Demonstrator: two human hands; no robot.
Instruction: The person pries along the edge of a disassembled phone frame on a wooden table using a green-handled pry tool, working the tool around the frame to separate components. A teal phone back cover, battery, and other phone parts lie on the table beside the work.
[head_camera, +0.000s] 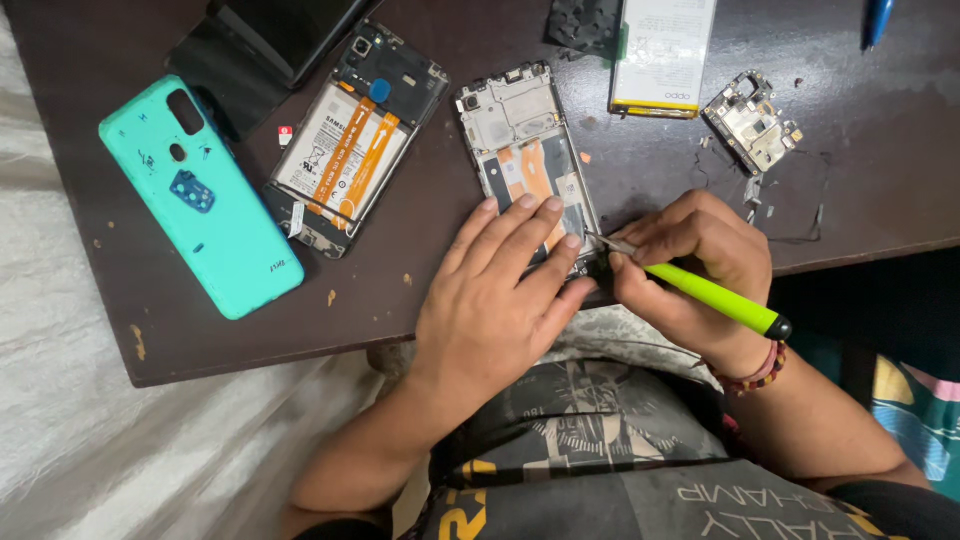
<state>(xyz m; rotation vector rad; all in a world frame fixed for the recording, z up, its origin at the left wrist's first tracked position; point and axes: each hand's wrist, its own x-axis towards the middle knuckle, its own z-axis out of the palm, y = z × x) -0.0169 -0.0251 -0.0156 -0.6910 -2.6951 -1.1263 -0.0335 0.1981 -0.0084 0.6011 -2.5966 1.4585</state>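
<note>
Dark brown table (250, 330), worn surface, seen from above.
Top scuffed and chipped, pale flecks along the near edge and at the near left corner; faint scratches towards the right edge. White woven cloth (110, 440) lies below and left of the table. A patterned teal fabric (915, 410) shows under the right edge. Light soft and even, shadows faint.

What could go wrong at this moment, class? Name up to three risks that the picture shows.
The green screwdriver in the right hand could slip and gouge the orange flex cable. The opened phone frame lies by the table edge; if the left hand lifts, it may fall. The loose circuit board could get knocked.
</note>
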